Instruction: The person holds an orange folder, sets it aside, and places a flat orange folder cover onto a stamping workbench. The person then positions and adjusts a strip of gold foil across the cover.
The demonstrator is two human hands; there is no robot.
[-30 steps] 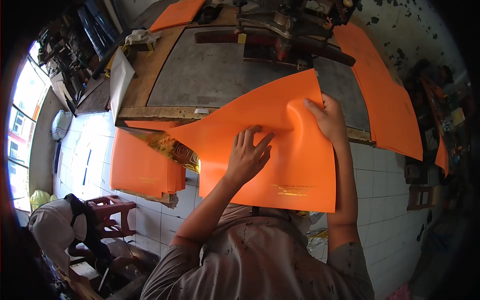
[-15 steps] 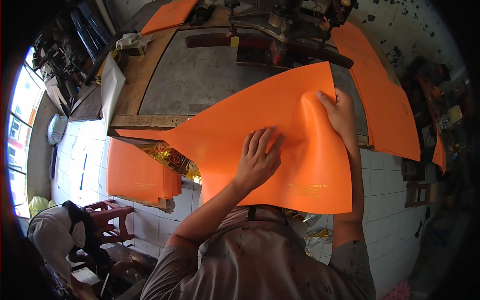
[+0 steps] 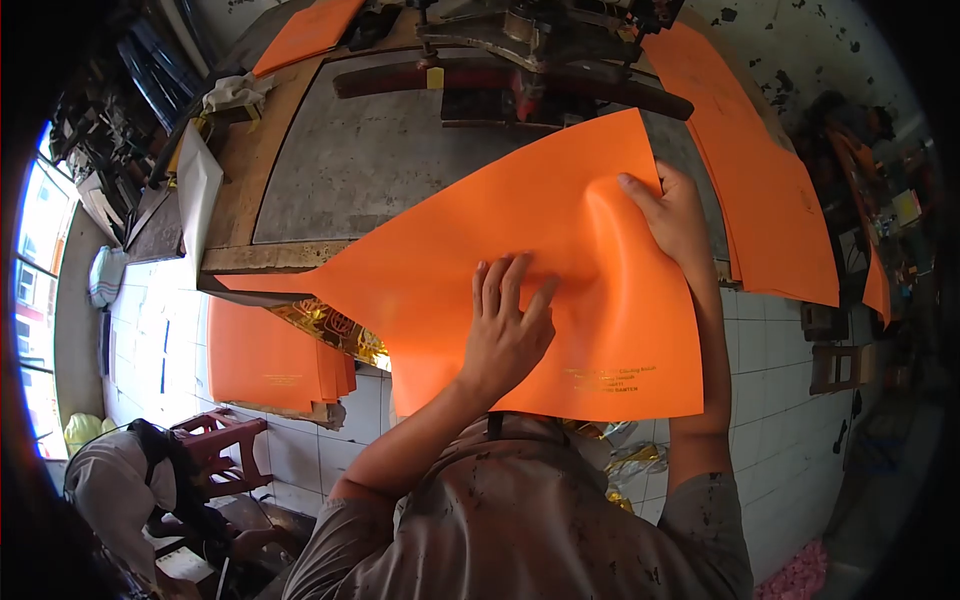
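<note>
A large orange sheet (image 3: 450, 250) with small gold print near its lower right corner is held up in front of my torso, its right part bulging. My right hand (image 3: 672, 210) grips the sheet's upper right edge, thumb on the face and fingers behind. Against the middle of the sheet rests my left hand (image 3: 510, 325), its fingers spread. The sheet's left end narrows towards the worktable corner, where gold patterned foil (image 3: 340, 325) shows beneath it.
Behind the sheet is a worktable (image 3: 340, 150) with a metal press (image 3: 520, 80). Orange sheets (image 3: 750, 170) lie at the right, a stack (image 3: 265, 350) at the lower left and another (image 3: 305, 35) at the back. A person (image 3: 120, 490) bends near a red stool (image 3: 225, 450).
The view has shifted slightly. The orange sheet and my right hand rose a little and moved right at first, then stayed about level. My left hand remains on the sheet with fingers spread.
</note>
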